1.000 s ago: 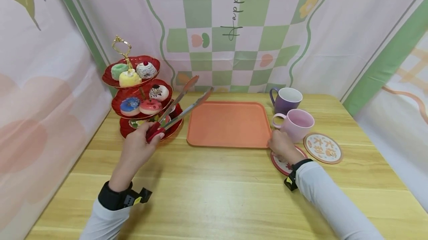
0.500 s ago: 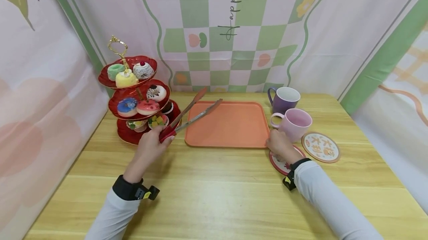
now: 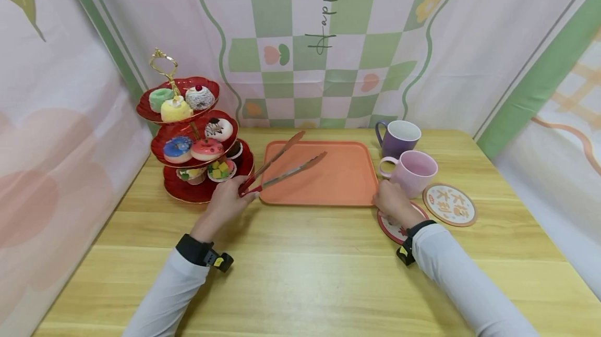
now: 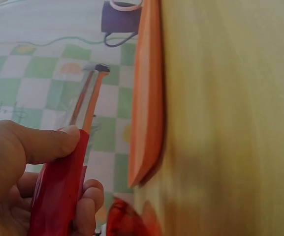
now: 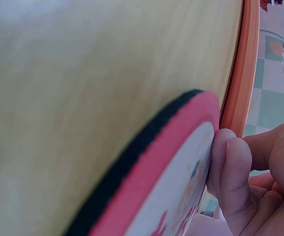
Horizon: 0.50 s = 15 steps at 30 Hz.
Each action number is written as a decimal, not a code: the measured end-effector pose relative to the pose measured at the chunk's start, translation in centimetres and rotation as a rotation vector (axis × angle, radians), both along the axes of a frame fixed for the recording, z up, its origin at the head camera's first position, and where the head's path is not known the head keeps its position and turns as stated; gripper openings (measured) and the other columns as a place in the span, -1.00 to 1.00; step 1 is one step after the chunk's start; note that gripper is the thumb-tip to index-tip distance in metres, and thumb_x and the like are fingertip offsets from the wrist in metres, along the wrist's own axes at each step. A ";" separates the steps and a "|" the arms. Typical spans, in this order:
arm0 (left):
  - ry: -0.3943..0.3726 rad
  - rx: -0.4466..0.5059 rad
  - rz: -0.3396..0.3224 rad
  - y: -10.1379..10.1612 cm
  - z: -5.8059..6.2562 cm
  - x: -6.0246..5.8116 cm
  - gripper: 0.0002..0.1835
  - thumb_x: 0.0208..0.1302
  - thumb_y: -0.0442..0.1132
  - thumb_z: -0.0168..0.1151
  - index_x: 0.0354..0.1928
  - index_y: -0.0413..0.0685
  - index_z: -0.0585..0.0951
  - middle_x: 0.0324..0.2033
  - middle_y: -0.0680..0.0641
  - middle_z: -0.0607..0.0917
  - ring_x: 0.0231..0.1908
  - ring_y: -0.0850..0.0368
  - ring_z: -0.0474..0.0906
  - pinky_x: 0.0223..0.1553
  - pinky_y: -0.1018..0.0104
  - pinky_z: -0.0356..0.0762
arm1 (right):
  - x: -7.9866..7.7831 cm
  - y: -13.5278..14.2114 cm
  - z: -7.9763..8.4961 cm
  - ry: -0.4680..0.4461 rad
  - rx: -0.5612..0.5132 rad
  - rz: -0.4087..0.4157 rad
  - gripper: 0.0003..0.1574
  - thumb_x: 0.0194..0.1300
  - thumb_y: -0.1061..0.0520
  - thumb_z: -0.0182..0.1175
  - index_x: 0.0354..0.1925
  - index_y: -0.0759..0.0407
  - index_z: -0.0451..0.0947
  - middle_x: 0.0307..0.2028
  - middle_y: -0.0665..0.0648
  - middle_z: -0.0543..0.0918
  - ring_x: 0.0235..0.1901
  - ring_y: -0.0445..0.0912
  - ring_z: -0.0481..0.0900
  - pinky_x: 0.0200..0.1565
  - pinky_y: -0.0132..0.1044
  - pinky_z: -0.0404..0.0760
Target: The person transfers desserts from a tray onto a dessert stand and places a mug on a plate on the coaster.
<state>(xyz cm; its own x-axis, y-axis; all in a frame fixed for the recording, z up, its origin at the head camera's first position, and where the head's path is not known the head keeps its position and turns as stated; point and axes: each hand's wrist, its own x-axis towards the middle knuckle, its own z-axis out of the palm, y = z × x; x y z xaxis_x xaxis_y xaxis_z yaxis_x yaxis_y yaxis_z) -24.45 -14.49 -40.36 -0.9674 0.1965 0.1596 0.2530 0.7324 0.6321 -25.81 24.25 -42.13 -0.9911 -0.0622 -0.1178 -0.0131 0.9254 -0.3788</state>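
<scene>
In the head view my left hand (image 3: 227, 204) grips the red handles of a pair of metal tongs (image 3: 290, 172). Their two arms stand spread apart above the left part of an orange tray (image 3: 340, 178), with nothing between the tips. The left wrist view shows thumb and curled fingers around the red handle (image 4: 58, 191). At the tray's front right corner is my right hand (image 3: 396, 204), its fingers pinching the rim. A red-edged round coaster (image 5: 171, 167) lies partly under that hand, and a pink mug (image 3: 413, 175) stands just behind it.
Left of the tray stands a three-tier red stand (image 3: 188, 191) bearing several toy cakes and donuts, topped by a gold handle (image 3: 163, 63). A purple mug (image 3: 396, 141) is behind the pink one. An orange-edged coaster (image 3: 449, 205) lies at the right. Patterned cloth (image 3: 277, 19) hangs behind.
My left hand has moved right and slightly lower, away from the tiered stand, carrying the tongs over the tray. My right hand has stayed at the tray's corner.
</scene>
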 end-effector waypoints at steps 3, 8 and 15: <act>-0.007 0.014 -0.012 0.5 -0.5 -0.5 -0.58 0.12 -0.18 0.36 -0.03 -0.28 0.56 -0.40 -0.09 0.59 -0.43 0.02 0.40 -0.42 0.22 0.37 | 0.0 0.0 0.0 0.014 0.002 0.002 -0.82 0.16 0.32 -0.03 -0.56 0.30 0.39 -0.64 0.17 0.43 -0.64 0.00 0.45 -0.51 -0.19 0.46; -0.013 0.036 -0.043 1.6 -1.0 -1.3 -0.59 0.13 -0.18 0.35 -0.02 -0.26 0.57 -0.39 -0.07 0.61 -0.41 0.06 0.44 -0.39 0.23 0.41 | 0.0 0.0 -0.1 0.015 0.000 -0.012 -0.82 0.16 0.32 -0.03 -0.56 0.30 0.40 -0.66 0.17 0.43 -0.69 -0.04 0.45 -0.58 -0.21 0.45; -0.014 0.042 -0.070 3.0 -1.7 -2.1 -0.65 0.12 -0.22 0.35 -0.07 -0.26 0.59 -0.44 -0.05 0.58 -0.45 0.06 0.40 -0.44 0.26 0.36 | 0.1 0.0 -0.2 0.030 -0.002 -0.002 -0.83 0.13 0.33 -0.02 -0.57 0.29 0.40 -0.66 0.16 0.43 -0.65 -0.01 0.43 -0.54 -0.20 0.44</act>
